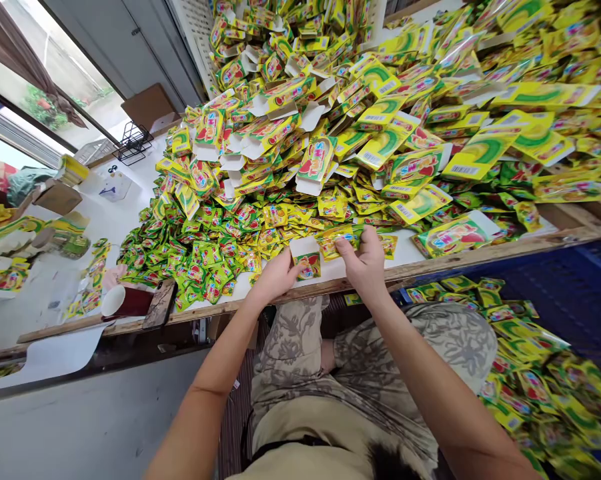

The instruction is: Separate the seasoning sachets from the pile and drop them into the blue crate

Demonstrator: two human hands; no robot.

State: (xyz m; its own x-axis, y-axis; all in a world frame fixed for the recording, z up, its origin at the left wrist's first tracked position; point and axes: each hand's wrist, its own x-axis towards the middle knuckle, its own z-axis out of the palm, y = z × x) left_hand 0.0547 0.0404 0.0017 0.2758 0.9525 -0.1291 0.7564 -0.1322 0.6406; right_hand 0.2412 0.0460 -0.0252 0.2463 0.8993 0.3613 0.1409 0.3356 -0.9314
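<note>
Near the table's front edge, my left hand is closed on a small open carton, green and yellow with a white flap raised. Just to its right, my right hand pinches yellow candy sachets between thumb and fingers. The sachets' left end is close to the carton's open end; I cannot tell whether any part is inside. Behind both hands lies a heap of loose yellow sachets, with green sachets to the left. Open printed cartons are piled further back.
A dark red cup lies tipped beside a phone at the table's left front edge. A black wire rack stands at the back left. Below right, a blue crate holds filled packs. A wooden strip edges the table.
</note>
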